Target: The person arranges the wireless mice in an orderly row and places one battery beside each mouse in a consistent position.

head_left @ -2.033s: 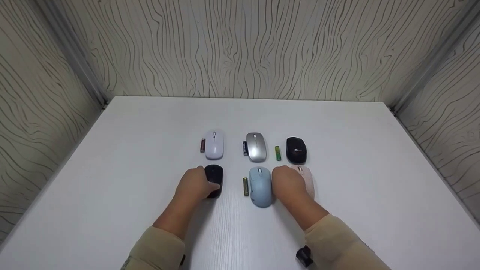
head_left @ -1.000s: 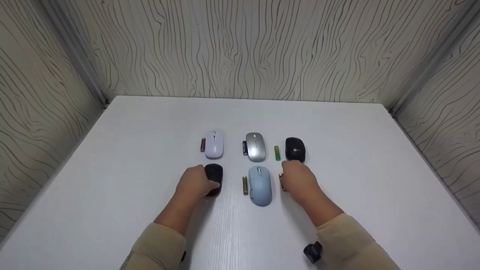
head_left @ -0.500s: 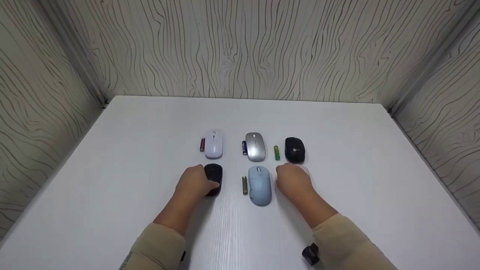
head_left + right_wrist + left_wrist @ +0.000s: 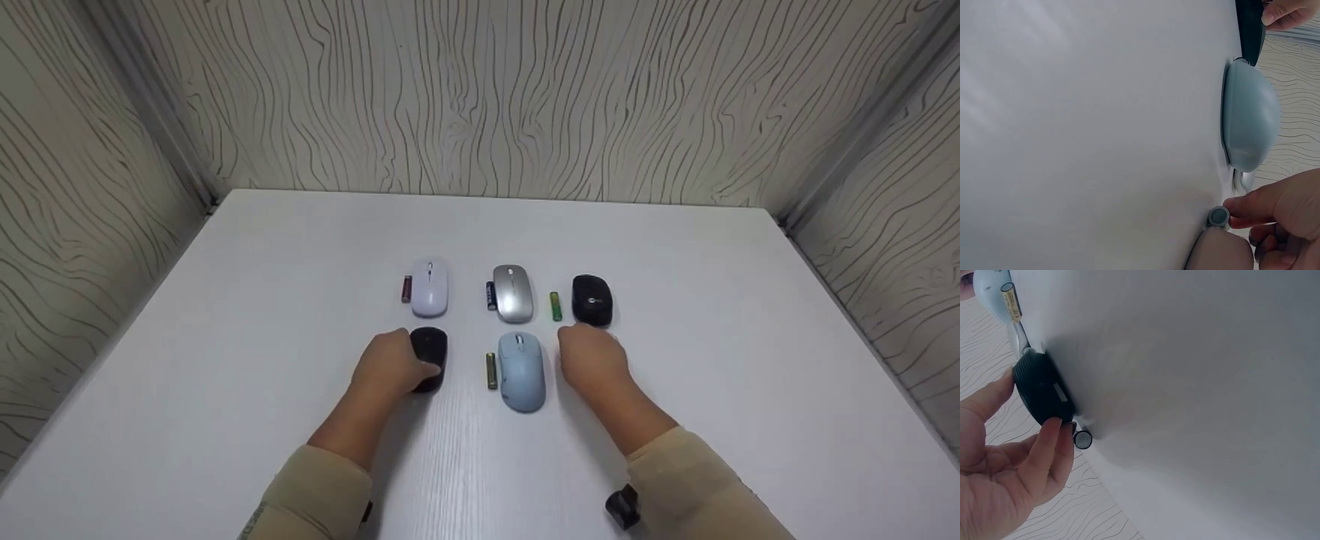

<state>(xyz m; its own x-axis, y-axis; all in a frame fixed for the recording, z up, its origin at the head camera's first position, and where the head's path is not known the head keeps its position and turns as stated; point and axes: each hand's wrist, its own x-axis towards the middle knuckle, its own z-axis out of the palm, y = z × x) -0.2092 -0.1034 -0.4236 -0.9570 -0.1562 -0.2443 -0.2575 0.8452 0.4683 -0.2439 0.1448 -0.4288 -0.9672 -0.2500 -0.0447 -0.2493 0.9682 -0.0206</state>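
My left hand [image 4: 388, 365] grips a black mouse [image 4: 430, 352] at the front left, thumb on one side and fingers on the other. In the left wrist view a battery [image 4: 1082, 440] lies end-on beside that mouse, close to the fingertips. My right hand [image 4: 595, 360] is at the front right, fingers curled. In the right wrist view its thumb and finger pinch a battery [image 4: 1219, 216] just beside a pale pink mouse [image 4: 1221, 251]. In the head view this hand hides both. Between the hands sit a light blue mouse [image 4: 522, 373] and a gold-green battery [image 4: 491, 370].
The back row on the white table [image 4: 225, 375] has a lilac mouse [image 4: 430, 289] with a red battery [image 4: 406, 289], a silver mouse [image 4: 513, 294] with a dark blue battery [image 4: 490, 295], and a black mouse [image 4: 592, 300] with a green battery [image 4: 555, 306]. Wood-patterned panels [image 4: 480, 97] surround the table.
My right hand shifted right and a battery showed at its left side; then it moved left and slightly back right, now covering the pink mouse. My left hand has stayed on its black mouse.
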